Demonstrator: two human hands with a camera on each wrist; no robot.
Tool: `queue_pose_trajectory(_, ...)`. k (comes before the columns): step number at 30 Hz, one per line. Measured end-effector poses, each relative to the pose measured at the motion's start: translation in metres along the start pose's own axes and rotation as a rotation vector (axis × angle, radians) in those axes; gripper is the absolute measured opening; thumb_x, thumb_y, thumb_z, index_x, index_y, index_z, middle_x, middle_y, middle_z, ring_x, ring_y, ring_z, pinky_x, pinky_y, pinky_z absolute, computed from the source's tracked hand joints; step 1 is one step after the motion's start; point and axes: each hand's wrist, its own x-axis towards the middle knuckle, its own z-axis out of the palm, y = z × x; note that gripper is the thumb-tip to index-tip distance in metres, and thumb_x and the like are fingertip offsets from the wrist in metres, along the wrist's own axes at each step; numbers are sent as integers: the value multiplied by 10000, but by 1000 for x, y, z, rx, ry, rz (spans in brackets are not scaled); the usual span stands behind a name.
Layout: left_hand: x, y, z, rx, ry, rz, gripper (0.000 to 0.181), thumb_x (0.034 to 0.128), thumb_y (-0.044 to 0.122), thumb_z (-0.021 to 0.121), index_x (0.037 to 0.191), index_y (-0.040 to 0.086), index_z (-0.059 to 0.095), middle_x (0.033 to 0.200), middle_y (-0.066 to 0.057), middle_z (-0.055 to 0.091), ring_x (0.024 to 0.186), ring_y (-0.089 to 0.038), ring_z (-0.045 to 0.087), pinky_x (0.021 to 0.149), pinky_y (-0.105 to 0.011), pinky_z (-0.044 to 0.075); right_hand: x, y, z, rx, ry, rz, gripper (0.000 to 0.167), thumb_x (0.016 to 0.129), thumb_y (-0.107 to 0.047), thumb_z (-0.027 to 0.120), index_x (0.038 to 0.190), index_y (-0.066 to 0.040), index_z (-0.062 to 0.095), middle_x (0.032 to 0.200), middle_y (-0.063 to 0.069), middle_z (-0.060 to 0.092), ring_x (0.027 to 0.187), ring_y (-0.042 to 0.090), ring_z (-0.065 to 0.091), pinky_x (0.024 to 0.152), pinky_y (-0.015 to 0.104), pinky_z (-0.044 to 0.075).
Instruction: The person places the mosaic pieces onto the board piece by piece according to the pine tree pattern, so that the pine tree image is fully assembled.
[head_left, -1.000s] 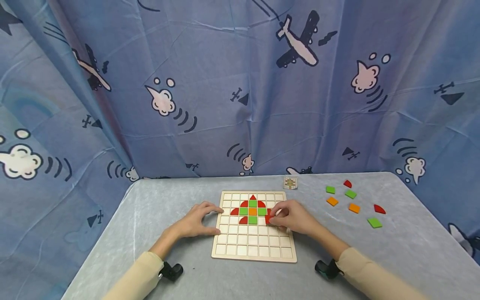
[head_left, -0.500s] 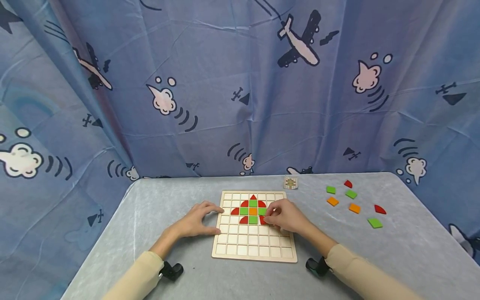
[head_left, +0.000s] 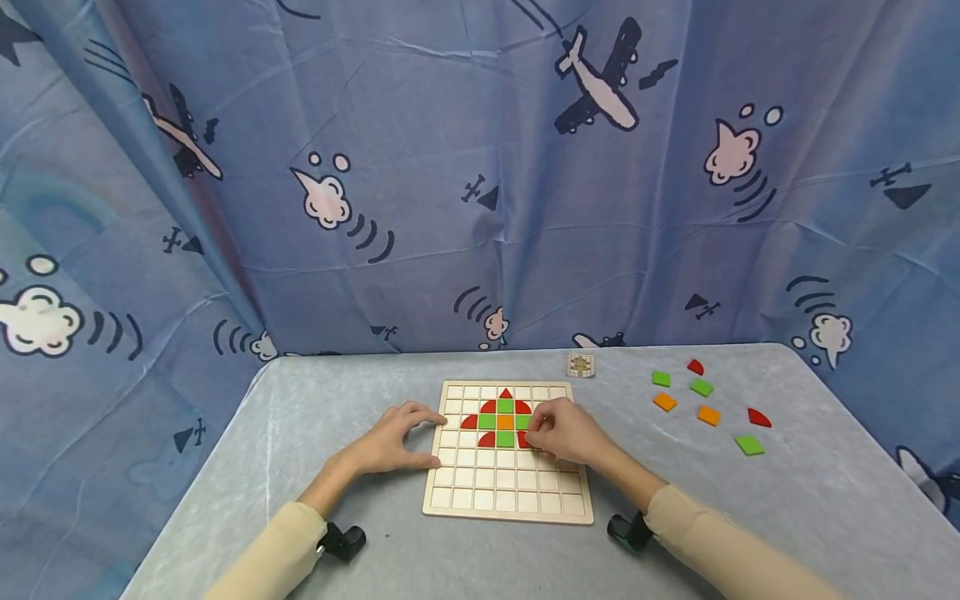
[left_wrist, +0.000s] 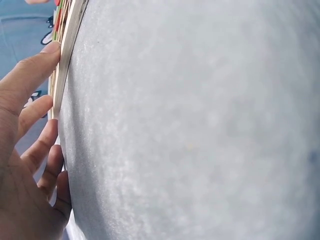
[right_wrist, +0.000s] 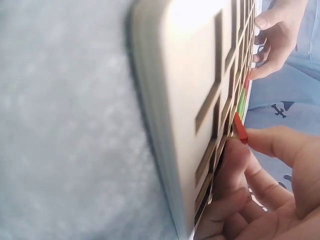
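Note:
A square wooden grid board (head_left: pixel 507 503) lies on the table with red, green and orange tiles set in its upper middle. An orange square tile (head_left: pixel 506 422) sits among green squares, and a red triangle (head_left: pixel 506 394) tops the pattern. My left hand (head_left: pixel 392 440) touches the board's left edge with thumb and fingers spread apart. Over the right part of the board, my right hand (head_left: pixel 568 432) pinches a red tile (right_wrist: pixel 240 128) between thumb and index finger. In the right wrist view that tile is tilted at a cell beside a green tile. My fingers partly cover it in the head view.
Right of the board lie loose pieces: green squares (head_left: pixel 749 445), orange squares (head_left: pixel 708 416) and red quarter-circles (head_left: pixel 759 417). A small pattern card (head_left: pixel 581 365) lies behind the board's far right corner. A blue printed curtain (head_left: pixel 420 167) hangs behind the table.
My right hand has moved left with the red tile, from the board's right side to the cell beside the lower green square. My left hand has stayed at the edge.

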Motion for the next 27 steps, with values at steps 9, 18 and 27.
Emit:
queue_pose_trajectory(9, 0, 0, 1, -1, 1, 6, 621, 809, 405, 869, 1344, 177, 650, 1369, -40, 518, 1273, -313, 420, 1038, -567, 338, -1, -1, 3, -42, -7, -3, 184, 856, -42, 771, 728, -94, 649, 566, -11, 550, 492, 143, 548, 495, 313, 428)
queue_pose_trajectory(18, 0, 0, 0, -1, 4, 6, 623, 807, 391, 871, 1344, 166, 650, 1374, -54, 515, 1276, -322, 416, 1043, -569, 333, 2, -2, 4, -70, -8, 21, 198, 850, -37, 778, 722, -97, 641, 581, -13, 554, 497, 132, 530, 507, 301, 429)
queue_pose_trajectory(27, 0, 0, 0, 2, 3, 4, 623, 808, 394, 870, 1345, 169, 650, 1372, -53, 518, 1274, -319, 418, 1040, -567, 337, 0, -1, 1, -28, -24, -9, 168, 844, -23, 778, 755, -81, 648, 598, -6, 560, 504, 144, 544, 511, 311, 446)
